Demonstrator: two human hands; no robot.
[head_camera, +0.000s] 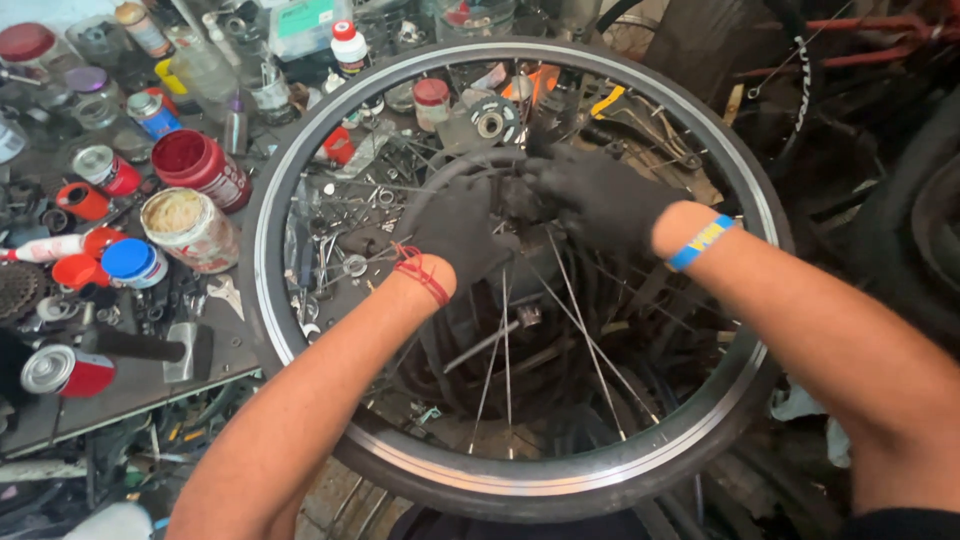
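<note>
A bicycle wheel (520, 470) with a black tyre and a shiny metal rim is held flat in the middle of the view, partly over the edge of a messy bench (130, 390). Thin spokes (585, 335) are seen running from the rim to the hub (520, 200) in the middle, which is mostly hidden by the hands. The left hand (462, 232) is covered by a black glove and is laid on the hub area with its fingers bent down around it; what is pinched under them cannot be told. A red string (420, 272) is worn on that wrist. The right hand (600, 198) is also covered by a black glove and is curled close to the hub, just beside the left hand, with the fingertips touching the middle part. A blue and yellow band (700, 242) is worn on the right wrist. Through the spokes, small metal bits and tools are seen lying on the bench. To the left of the wheel, a red tin (200, 165) and an open tin with pale paste (188, 228) are stood near each other. A blue lid (128, 258) is placed just beside them, and a red spray can (68, 370) is laid on its side near the bench edge. More tyres (900, 230) are piled on the right.
</note>
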